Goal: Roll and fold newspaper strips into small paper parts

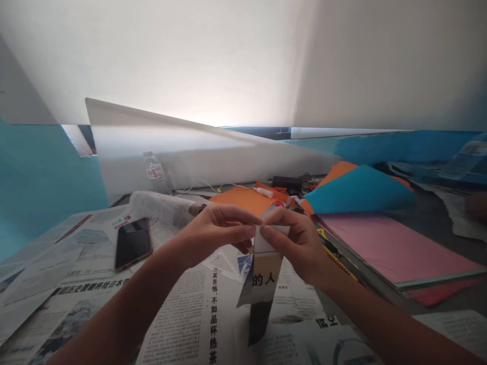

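Note:
A folded strip of newspaper (263, 266) hangs upright in front of me, its top edge between my two hands. My right hand (299, 241) pinches the top right of the strip between thumb and fingers. From the other side, my left hand (224, 229) closes thumb and fingertips on the top left edge. Large printed characters show on the strip's middle, and its lower end hangs in shadow over the newspaper sheets (182, 309). A clear triangular ruler (224, 261) lies just behind my left hand.
A phone (133, 243) rests on newspaper at left, with a plastic bottle (157, 175) behind it. Orange paper (236, 200) and a small white glue bottle (264, 192) lie at the back. Blue paper (361, 192), pink sheets (395, 246) and a yellow cutter (338, 256) are at right.

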Available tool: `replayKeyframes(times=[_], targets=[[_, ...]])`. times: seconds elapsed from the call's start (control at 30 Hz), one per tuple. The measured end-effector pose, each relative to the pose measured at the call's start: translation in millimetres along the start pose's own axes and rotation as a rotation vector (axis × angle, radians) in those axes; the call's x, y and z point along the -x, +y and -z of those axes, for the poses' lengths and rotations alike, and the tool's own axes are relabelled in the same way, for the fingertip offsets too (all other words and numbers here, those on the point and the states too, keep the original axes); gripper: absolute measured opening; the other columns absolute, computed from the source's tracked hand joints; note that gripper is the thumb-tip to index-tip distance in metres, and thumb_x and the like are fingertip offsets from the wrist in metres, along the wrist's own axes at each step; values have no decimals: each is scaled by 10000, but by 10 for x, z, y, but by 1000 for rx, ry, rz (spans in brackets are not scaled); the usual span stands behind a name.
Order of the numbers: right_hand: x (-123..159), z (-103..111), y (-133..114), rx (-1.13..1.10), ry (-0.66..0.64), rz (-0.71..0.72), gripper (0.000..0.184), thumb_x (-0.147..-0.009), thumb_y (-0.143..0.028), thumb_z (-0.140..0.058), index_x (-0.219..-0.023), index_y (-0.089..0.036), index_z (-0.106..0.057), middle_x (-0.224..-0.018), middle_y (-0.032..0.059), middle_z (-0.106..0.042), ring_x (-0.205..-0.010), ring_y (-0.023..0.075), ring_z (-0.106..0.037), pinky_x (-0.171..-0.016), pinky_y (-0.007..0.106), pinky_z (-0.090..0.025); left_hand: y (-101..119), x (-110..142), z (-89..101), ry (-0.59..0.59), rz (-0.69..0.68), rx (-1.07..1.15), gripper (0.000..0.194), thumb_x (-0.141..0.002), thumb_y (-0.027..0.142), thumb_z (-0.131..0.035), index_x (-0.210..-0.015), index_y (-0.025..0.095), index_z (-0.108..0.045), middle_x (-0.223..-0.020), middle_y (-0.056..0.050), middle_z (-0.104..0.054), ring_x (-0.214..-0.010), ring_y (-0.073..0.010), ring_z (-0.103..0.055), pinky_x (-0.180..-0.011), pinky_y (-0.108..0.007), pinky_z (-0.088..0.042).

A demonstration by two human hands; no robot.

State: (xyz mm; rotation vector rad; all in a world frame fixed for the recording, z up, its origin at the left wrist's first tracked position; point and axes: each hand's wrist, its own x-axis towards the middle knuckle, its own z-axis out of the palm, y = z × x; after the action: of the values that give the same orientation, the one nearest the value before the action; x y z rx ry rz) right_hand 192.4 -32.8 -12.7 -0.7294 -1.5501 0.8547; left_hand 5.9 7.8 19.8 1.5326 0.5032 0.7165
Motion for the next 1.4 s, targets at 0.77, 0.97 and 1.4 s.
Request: replayKeyframes(times=[0.77, 0.97, 1.4], targets=[[16, -23, 14, 114, 58, 11, 146, -839, -305, -610, -730, -208, -609, -690, 2, -623, -606, 143, -545, -534, 271, -413, 14, -18, -37, 60, -19, 44, 135, -702, 214, -809, -793, 156, -728, -644, 5, -667, -593, -98, -622, -606, -222, -542], [15, -22, 20, 123, 58, 16, 150, -835, -310, -620, -729, -205, -609, -700, 14, -638, -621, 156, -569, -547, 283, -434, -1, -24, -39, 63, -23, 38, 116, -721, 200, -797, -797, 156, -721, -650, 12, -668, -599, -93, -628, -610, -212, -543], [10, -37, 1, 159, 78, 34, 140, -812, -313, -646, -723, -208, -622, -668, -5, -620, -589, 132, -549, -516, 252, -425, -5, -4, -39, 35, -43, 35, 91, -743, 191, -783, -805, 171, -721, -657, 8, -669, -613, -95, -638, -614, -204, -534]])
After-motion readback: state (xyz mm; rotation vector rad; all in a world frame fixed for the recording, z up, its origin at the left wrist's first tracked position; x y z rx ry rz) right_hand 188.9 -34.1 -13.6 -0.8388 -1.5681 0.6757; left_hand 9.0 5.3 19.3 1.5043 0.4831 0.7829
